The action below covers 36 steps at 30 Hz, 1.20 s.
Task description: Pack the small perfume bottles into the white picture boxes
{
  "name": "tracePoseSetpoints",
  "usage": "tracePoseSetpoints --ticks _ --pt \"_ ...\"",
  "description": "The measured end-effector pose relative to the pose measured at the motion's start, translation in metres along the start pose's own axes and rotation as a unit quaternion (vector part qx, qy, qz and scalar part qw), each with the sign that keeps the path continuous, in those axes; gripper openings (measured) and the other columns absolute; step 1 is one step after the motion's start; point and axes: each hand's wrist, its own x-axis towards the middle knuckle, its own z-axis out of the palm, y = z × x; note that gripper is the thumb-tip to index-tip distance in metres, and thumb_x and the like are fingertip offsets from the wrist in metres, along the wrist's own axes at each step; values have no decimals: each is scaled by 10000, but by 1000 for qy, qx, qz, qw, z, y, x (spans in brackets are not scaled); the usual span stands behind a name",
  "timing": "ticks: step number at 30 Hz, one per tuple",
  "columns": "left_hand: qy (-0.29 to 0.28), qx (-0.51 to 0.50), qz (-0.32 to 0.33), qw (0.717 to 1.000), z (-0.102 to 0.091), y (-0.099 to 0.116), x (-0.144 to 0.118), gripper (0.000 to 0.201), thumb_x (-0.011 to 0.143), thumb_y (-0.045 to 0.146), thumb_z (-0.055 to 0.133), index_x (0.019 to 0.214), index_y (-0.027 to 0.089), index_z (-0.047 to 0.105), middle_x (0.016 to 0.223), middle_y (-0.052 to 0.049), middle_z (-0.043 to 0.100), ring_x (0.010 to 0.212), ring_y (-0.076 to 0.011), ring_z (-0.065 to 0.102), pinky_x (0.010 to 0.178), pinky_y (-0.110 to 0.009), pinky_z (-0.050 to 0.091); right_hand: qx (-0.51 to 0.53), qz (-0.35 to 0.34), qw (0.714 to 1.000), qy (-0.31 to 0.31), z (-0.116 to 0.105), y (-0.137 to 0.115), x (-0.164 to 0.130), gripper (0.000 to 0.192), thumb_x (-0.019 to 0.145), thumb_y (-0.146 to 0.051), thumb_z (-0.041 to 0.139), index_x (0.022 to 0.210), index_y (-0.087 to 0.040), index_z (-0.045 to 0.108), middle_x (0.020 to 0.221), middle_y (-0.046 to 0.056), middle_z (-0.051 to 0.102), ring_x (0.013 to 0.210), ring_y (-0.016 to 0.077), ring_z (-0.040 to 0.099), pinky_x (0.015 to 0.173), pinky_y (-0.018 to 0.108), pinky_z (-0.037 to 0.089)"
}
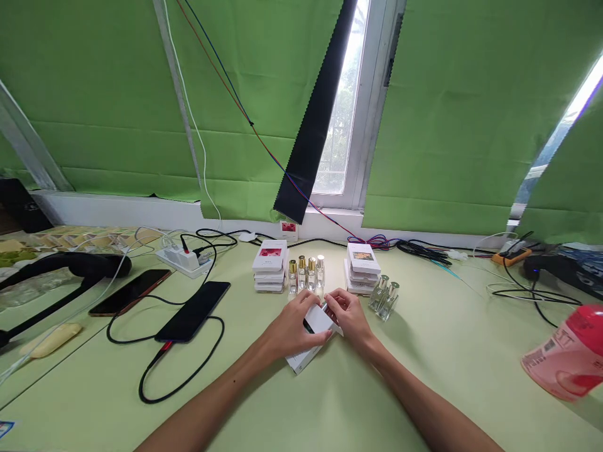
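A white cardboard box [301, 360] with a dark picture on its face lies slantwise, gripped between the thumb and fingers of my left hand [301, 325]. My right hand [347, 314] is closed at the box's far end, by a raised white flap. A small shiny bit shows at those fingertips; what it belongs to is hidden. Just beyond my hands stand several clear glass bottles [302, 274] with gold or pale caps. To the right of my right hand are two silver-capped glass bottles [384, 297].
Stacks of white boxes stand at the left [270, 263] and right [363, 266] behind my hands. Two phones [193, 312], cables, a power strip [184, 260] and a black headset [66, 270] occupy the left. A pink-red container [568, 355] stands far right.
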Motion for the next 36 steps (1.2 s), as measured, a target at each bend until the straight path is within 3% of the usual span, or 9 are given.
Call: tracePoseSetpoints --ticks 10,15,36 --pt "-1 -1 -6 1000 0 1 1 291 773 334 745 1001 231 595 1063 -39 584 945 -230 611 833 -372 516 -53 -23 998 5 0 -2 -1 307 784 -479 727 736 -184 659 665 25 668 618 166 598 595 280 460" --pt "8 -9 -1 1000 0 1 1 288 768 309 742 1010 237 602 1053 -31 596 938 -222 617 820 -357 517 -78 -36 996 -8 0 -5 -2 317 774 -487 756 763 -175 697 745 46 696 711 191 638 652 293 488" --pt "16 2 -7 1000 0 2 1 289 780 323 735 1012 227 591 1039 -41 596 936 -238 614 799 -365 512 -62 -14 998 -16 -2 -6 -3 339 746 -499 774 715 -171 694 710 39 689 672 180 627 619 288 478"
